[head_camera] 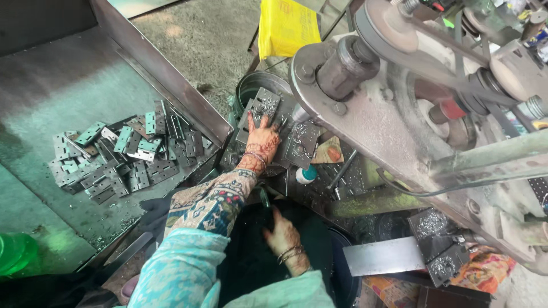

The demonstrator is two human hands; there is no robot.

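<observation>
Under your left hand (262,138), fingers spread and pressed flat, lies a metal plate (260,108) on the machine bed (302,142), its long side running away from you past the fingertips toward the big wheel (342,63). Your right hand (282,236) rests well back, near your lap, fingers loosely open on a dark cloth (251,256), holding nothing you can make out. So the left is the nearer one. Off past your left wrist sits the pile of hinges (123,154). Shavings and your palm hide the plate's near edge.
</observation>
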